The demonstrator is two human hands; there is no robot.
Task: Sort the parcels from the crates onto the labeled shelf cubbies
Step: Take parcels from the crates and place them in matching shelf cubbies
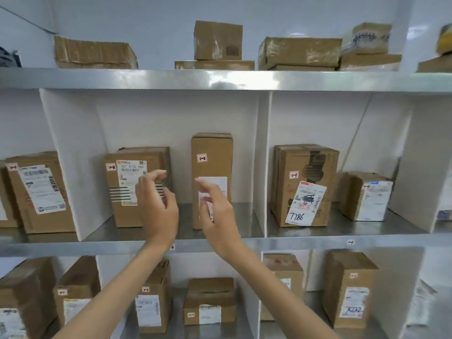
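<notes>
Hovering at the front edge of the middle shelf (73, 248), both hands sit before the centre cubby and hold nothing. The left hand (159, 204) has its fingers (157, 174) bent in a loose C, thumb below and forefinger above, over the right front edge of a short parcel (127, 216). I cannot tell whether the tips touch the cardboard. The right hand (217, 211) has its fingers (203, 183) relaxed and slightly spread, in front of a tall parcel (211, 148) that stands upright.

Both parcels stand on the shelf inside this cubby, with a gap between them. The short 1 is towards the left wall and the tall 1 nearer the right divider (263, 155). Each bears a small tag reading 1-2. The marker on the shelf's front edge is partly covered by the left wrist, and only a 2 shows.

I judge that a placing step is closing: 2 parcels tagged 1-2 are set in their cubby and neither hand carries another. If the short parcel needs squaring, a light push at its right edge would do. The next move would be fetching a parcel from the crates, which are not in view. That calls for reading its tag and matching it to a marker on a shelf edge.
</notes>
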